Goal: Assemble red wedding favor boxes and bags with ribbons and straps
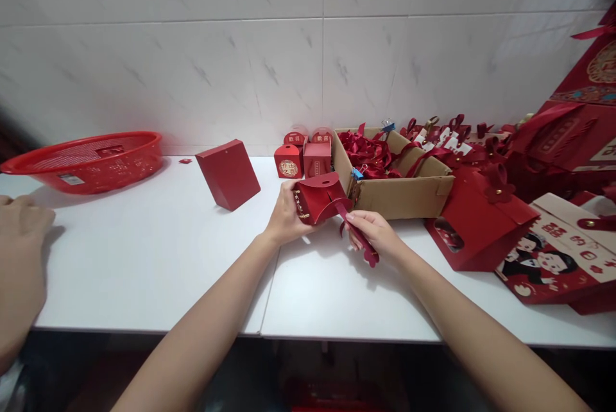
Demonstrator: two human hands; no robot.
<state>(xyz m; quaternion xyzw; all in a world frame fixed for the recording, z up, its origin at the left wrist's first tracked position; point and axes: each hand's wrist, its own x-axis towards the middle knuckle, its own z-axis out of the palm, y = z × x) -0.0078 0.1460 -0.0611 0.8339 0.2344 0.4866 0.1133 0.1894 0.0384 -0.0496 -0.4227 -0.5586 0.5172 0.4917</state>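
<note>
My left hand (285, 214) grips a small red gift box (312, 197) from its left side and holds it tilted above the white table. Gold lettering or trim shows on the box's left face, and its top has curved flaps with a slit. In my right hand (373, 232) is a dark red strap (363, 244) with a flower-shaped end, pinched between thumb and fingers. The strap's upper end meets the slit side of the box; whether it passes through cannot be made out. Just behind the box stands an open cardboard box (404, 197) full of red ribbons (363, 152).
Small red boxes (289, 162) stand by the tiled wall. Further left are a plain red box (228, 174) and a red plastic basket (115, 171). Red gift boxes (486, 223) and a printed box (553, 258) crowd the right. Another person's hand (24, 223) rests at the left edge.
</note>
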